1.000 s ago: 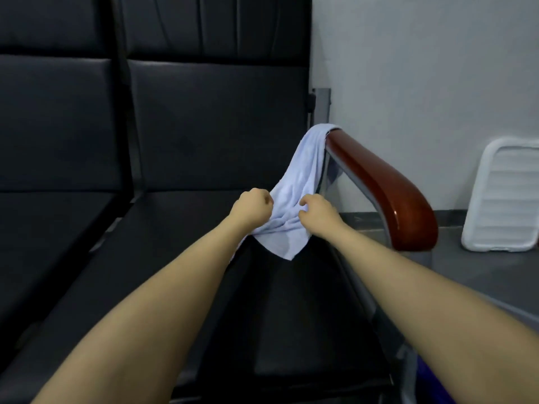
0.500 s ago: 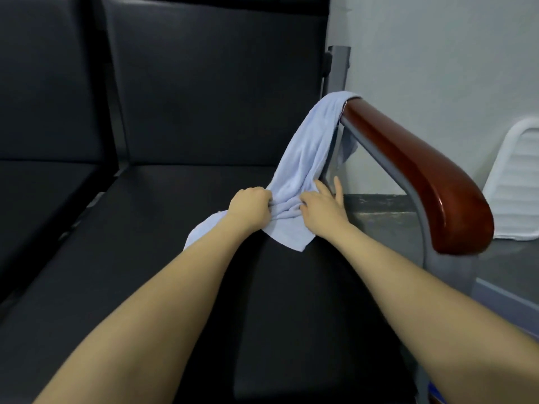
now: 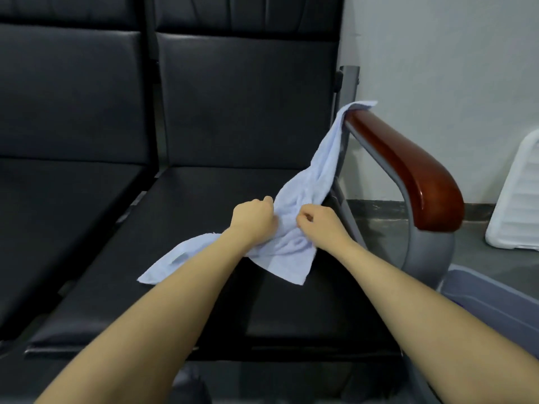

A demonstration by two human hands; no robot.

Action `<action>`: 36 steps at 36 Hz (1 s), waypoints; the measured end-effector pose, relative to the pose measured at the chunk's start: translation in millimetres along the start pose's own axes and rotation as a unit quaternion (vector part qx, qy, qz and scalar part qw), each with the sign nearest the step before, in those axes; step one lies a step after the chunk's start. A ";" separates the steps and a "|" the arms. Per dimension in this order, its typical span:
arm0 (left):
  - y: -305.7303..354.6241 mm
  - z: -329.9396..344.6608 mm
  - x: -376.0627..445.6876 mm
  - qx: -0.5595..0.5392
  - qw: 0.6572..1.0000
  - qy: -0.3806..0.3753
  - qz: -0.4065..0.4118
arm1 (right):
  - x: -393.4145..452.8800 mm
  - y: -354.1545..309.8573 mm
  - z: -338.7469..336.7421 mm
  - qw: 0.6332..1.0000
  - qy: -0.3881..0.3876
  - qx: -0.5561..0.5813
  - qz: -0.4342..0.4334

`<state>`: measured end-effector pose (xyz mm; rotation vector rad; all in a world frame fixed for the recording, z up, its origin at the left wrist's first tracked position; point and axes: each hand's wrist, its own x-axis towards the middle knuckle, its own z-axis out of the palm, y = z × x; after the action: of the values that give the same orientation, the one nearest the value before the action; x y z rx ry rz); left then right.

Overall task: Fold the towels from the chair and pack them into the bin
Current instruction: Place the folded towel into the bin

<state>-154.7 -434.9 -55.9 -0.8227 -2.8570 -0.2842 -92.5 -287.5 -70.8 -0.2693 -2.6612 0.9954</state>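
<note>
To your right, a white ribbed plastic tray (image 3: 517, 199) leans against the pale painted wall (image 3: 437, 53), standing on the grey concrete floor (image 3: 472, 252).

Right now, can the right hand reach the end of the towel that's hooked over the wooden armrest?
Probably yes. The right hand pinches the towel low on the seat, and the draped end lies up along the armrest with nothing between. It would have to let go first.

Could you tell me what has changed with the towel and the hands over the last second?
The towel has been drawn off the armrest onto the chair seat; more of it now lies spread to the left under the forearm. Only its top end remains draped over the armrest. The left hand and right hand grip it throughout. The bin holds no visible towel.
</note>
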 end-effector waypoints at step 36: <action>24.9 -86.2 -19.5 -0.444 0.879 0.174 -0.019 | -24.1 -58.0 -49.0 0.968 0.186 0.142 0.092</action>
<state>-116.7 -443.4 27.2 -0.7082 -2.3143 -1.6356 -57.9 -307.3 -1.8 -0.5838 -2.1565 1.2274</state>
